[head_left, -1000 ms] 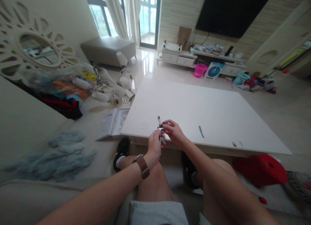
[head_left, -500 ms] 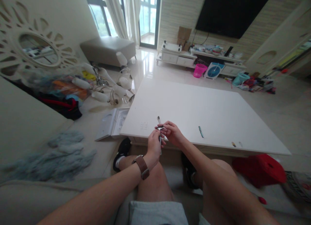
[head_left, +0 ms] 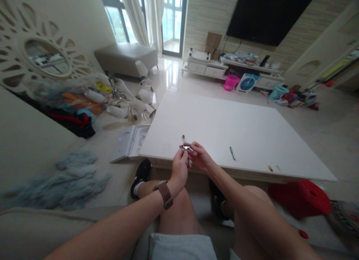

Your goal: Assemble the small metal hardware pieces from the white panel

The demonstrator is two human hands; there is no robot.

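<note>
My left hand (head_left: 180, 165) is closed around the slim handle of a small T-shaped tool (head_left: 186, 147) that looks like a razor, with a shiny, dark-edged crosspiece at the top. My right hand (head_left: 200, 155) pinches the right end of that crosspiece with its fingertips. Both hands are just above the near edge of the white table (head_left: 218, 121). Just beyond the tool lies a small brush-like item (head_left: 183, 137). To the left on the tabletop is a group of small whitish pieces (head_left: 166, 145). A green pen-like stick (head_left: 232, 153) rests right of my hands.
Near the table's right front edge lie a small yellowish-brown piece (head_left: 270, 168) and a clear piece (head_left: 278, 168). An open white box (head_left: 130, 144) stands on the floor at the left, below a chandelier (head_left: 131, 99). A red bin-like object (head_left: 303, 198) is by my right leg.
The tool has turned slightly in my hands, so its silver crosspiece shows more and less of its handle is visible. Both hands stay in nearly the same place.
</note>
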